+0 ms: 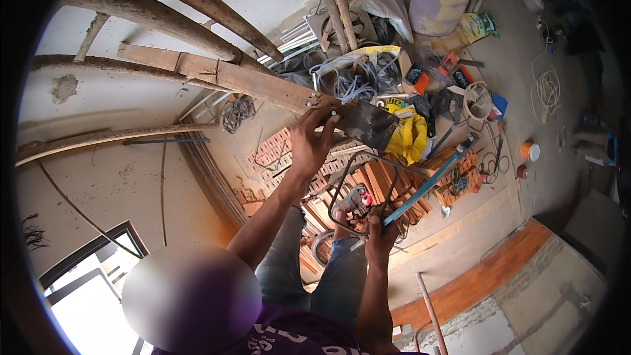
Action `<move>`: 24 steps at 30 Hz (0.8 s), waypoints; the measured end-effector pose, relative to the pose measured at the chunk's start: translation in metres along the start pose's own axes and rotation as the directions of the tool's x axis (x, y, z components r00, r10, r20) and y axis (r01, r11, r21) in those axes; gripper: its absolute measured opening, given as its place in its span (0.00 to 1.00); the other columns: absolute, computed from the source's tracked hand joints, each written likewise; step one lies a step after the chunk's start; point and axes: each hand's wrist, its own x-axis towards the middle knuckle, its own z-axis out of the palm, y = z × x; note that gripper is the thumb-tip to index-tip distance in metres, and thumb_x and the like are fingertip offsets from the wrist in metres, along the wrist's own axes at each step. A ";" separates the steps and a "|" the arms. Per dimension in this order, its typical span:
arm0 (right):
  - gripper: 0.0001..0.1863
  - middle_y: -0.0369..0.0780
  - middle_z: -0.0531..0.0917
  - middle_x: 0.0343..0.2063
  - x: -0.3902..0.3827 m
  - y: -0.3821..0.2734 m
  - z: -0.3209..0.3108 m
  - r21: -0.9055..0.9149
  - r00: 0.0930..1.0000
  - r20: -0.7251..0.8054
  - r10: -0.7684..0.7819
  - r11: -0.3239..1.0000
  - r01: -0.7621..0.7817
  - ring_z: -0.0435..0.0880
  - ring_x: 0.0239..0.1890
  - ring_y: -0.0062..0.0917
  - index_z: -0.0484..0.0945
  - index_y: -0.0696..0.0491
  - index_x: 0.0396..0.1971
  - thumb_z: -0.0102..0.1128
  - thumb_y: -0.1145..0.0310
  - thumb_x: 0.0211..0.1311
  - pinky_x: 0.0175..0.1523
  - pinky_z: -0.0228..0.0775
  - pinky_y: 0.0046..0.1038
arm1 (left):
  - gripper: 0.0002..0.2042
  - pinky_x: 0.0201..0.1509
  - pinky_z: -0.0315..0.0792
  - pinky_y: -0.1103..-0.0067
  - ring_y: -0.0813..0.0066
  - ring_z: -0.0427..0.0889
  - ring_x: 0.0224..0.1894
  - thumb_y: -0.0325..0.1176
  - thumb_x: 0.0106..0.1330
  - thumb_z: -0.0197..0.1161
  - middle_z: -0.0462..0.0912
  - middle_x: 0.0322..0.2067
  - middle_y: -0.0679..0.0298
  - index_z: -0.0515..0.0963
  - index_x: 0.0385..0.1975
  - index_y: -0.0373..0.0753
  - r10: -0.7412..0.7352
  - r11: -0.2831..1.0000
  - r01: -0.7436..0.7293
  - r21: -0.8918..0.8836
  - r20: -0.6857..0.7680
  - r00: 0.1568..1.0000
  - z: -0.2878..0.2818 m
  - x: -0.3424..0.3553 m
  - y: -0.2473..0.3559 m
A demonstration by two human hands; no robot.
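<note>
A wooden plank with several metal pins runs in from the upper left. My left hand is at its right end, thumb and fingers closing round a small metal pin. A dark flat plate sits just beyond those fingertips. Lower down, my right hand is wrapped round a long blue bar slanting up to the right; its pale end pokes out below the fist. A bent black metal rod, shaped like a frame, crosses by the right hand; whether it is gripped too is unclear.
Rusty poles lean across the upper left. Stacked bricks lie below my hands. Yellow bags, coiled tubing and a bucket crowd the far side. An orange-and-white tub stands at right, near a coiled cable.
</note>
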 end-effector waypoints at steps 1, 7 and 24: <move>0.16 0.31 0.68 0.15 -0.005 0.004 -0.005 -0.017 1.000 0.003 0.028 0.999 -0.028 0.62 0.11 0.11 0.69 0.54 0.31 0.59 0.56 0.66 0.14 0.52 0.17 | 0.08 0.39 0.75 0.79 0.72 0.84 0.35 0.27 0.64 0.62 0.84 0.32 0.56 0.80 0.40 0.31 -0.022 1.000 0.023 0.003 -0.023 0.999 -0.001 -0.004 0.000; 0.16 0.31 0.66 0.11 -0.022 0.014 -0.008 0.029 0.997 0.069 0.038 0.999 -0.040 0.62 0.09 0.13 0.72 0.57 0.33 0.60 0.58 0.65 0.14 0.53 0.18 | 0.12 0.36 0.72 0.79 0.77 0.78 0.30 0.35 0.70 0.58 0.81 0.28 0.57 0.78 0.39 0.30 -0.319 0.927 0.311 -0.212 -0.004 0.948 -0.014 -0.036 -0.024; 0.13 0.28 0.69 0.17 0.053 0.021 0.038 0.073 0.999 0.016 0.031 0.997 -0.032 0.65 0.14 0.09 0.71 0.55 0.32 0.57 0.60 0.67 0.17 0.56 0.15 | 0.16 0.20 0.49 0.86 0.87 0.52 0.17 0.45 0.76 0.46 0.56 0.18 0.77 0.74 0.44 0.38 -0.551 0.302 0.820 -0.486 0.612 0.566 -0.026 -0.050 -0.007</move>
